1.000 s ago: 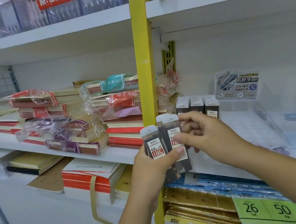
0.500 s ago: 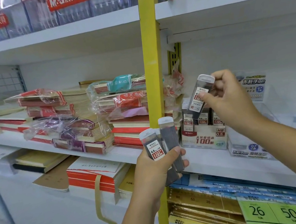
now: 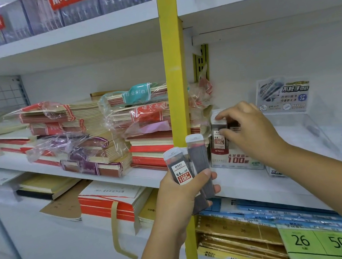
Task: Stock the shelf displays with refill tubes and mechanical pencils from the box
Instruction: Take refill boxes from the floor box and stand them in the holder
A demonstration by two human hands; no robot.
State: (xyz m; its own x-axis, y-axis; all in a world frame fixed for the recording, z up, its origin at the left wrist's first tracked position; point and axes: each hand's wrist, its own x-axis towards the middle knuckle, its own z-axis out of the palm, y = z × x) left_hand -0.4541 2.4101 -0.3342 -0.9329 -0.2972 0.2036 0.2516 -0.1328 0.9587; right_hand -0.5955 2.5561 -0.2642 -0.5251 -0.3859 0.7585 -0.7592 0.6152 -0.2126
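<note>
Gripping two refill tubes (image 3: 180, 169), the left hand (image 3: 180, 199) hovers before the yellow post (image 3: 176, 73). The right hand (image 3: 252, 132) pinches another refill tube (image 3: 218, 138) standing in the display box (image 3: 232, 161) at the left end of the shelf (image 3: 251, 184), beside plastic-wrapped notebook stacks (image 3: 151, 151).

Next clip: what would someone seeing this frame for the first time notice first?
The bright yellow upright splitting the shelving draws the eye first. In front of it, the left hand grips refill tubes, while the right hand pinches another tube standing in the display box just right of the upright. To the left lie plastic-wrapped notebook stacks.
</note>
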